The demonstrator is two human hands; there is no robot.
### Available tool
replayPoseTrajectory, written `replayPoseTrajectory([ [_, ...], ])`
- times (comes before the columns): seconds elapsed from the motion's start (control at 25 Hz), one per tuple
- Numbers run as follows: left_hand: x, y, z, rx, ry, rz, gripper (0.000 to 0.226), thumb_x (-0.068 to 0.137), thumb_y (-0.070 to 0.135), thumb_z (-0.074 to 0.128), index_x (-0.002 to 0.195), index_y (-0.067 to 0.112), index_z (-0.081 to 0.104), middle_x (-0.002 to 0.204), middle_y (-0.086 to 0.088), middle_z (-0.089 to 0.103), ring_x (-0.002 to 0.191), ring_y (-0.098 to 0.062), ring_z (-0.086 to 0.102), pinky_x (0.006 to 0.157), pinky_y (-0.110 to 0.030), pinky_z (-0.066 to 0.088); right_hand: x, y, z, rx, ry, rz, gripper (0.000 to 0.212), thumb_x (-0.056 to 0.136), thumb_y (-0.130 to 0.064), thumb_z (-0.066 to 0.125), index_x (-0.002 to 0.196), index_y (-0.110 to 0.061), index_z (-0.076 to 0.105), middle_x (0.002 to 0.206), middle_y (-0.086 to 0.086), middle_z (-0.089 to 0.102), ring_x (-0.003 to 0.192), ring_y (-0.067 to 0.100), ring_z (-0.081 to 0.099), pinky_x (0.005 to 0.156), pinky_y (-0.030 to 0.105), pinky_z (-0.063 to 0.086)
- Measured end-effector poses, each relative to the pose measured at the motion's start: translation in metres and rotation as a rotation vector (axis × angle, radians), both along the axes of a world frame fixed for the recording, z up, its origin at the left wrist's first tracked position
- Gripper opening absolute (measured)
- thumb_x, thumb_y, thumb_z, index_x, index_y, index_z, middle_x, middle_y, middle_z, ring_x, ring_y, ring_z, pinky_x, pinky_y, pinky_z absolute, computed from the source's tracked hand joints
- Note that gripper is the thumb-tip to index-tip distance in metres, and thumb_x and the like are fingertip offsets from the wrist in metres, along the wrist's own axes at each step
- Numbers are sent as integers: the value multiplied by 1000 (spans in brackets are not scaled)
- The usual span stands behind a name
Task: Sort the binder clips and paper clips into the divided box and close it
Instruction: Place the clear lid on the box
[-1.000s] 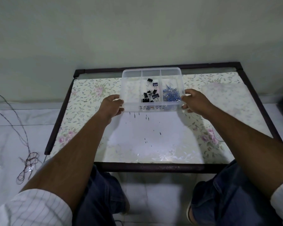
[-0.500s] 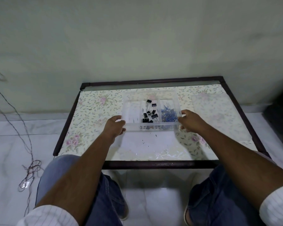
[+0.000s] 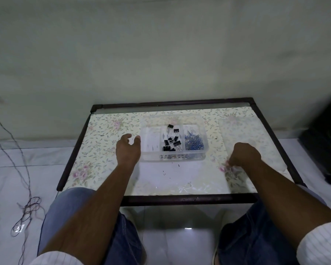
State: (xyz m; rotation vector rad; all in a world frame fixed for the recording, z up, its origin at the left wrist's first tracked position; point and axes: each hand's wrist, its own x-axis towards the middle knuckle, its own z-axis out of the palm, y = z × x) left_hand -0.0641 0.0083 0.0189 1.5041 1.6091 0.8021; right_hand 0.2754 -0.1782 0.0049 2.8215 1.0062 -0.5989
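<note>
The clear divided box [image 3: 151,157] stands on the floral table, lid off. Its middle compartment holds several black binder clips [image 3: 171,143]. Blue paper clips [image 3: 194,143] fill the right compartment, and the left one looks empty. My left hand [image 3: 128,150] hovers just left of the box with relaxed, spread fingers, the thumb close to the box's left wall, holding nothing. My right hand [image 3: 244,154] is apart from the box on the right, fingers loosely curled down toward the table and empty. A translucent sheet, probably the lid [image 3: 239,131], lies flat at the right rear.
The table [image 3: 180,199] has a dark frame and stands against a wall. A few tiny dark specks [image 3: 178,165] lie in front of the box. My knees are under the near edge. Cables [image 3: 25,211] trail on the floor at left, a black object [image 3: 327,142] at right.
The box was set down on the table and both hands let go of it. My right hand drew back to the right and my left hand opened beside the box.
</note>
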Motion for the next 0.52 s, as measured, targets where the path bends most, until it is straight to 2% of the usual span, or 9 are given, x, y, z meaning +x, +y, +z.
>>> replayPoseTrajectory([
  [0.08, 3, -2, 3, 70, -36, 26, 46, 101, 45, 59, 138, 18, 60, 138, -8, 61, 125, -24, 60, 97, -34, 46, -2, 0, -2, 29, -39, -11, 28, 74, -11, 79, 76, -17, 52, 82, 0, 55, 81, 23, 61, 68, 30, 52],
  [0.16, 4, -2, 6, 127, -46, 59, 41, 103, 45, 57, 135, 21, 61, 135, -6, 60, 121, -22, 59, 95, -32, 45, -3, 1, -3, 28, -34, -19, 25, 78, -10, 77, 76, -16, 53, 85, 2, 60, 81, 23, 59, 69, 31, 53],
  [0.24, 5, -3, 10, 195, -81, 82, 36, 104, 43, 55, 132, 22, 63, 128, -4, 64, 112, -17, 62, 95, -35, 51, -7, 3, -2, 28, -5, -5, 29, 77, -14, 79, 74, -17, 50, 91, 3, 65, 80, 22, 60, 69, 30, 53],
  [0.32, 6, -5, 16, 271, -175, 96, 31, 105, 40, 54, 127, 22, 67, 121, 0, 69, 99, -6, 65, 93, -38, 56, -12, 5, 7, 72, -17, -1, 30, 70, -25, 84, 75, -17, 55, 82, 0, 63, 75, 20, 63, 63, 28, 51],
  [0.4, 8, -8, 22, 342, -260, 89, 28, 106, 39, 53, 122, 23, 70, 116, 5, 72, 95, -8, 67, 88, -40, 59, -14, 10, 22, 222, -122, 30, 28, 69, -31, 80, 73, -15, 57, 73, 0, 61, 65, 21, 61, 58, 25, 46],
  [0.52, 12, -13, 30, 417, -308, 44, 32, 104, 46, 49, 116, 26, 72, 109, 8, 74, 91, -26, 71, 78, -47, 60, -21, 17, 42, 572, -393, 133, 25, 69, -27, 66, 71, -12, 47, 72, 5, 56, 66, 31, 55, 58, 30, 41],
])
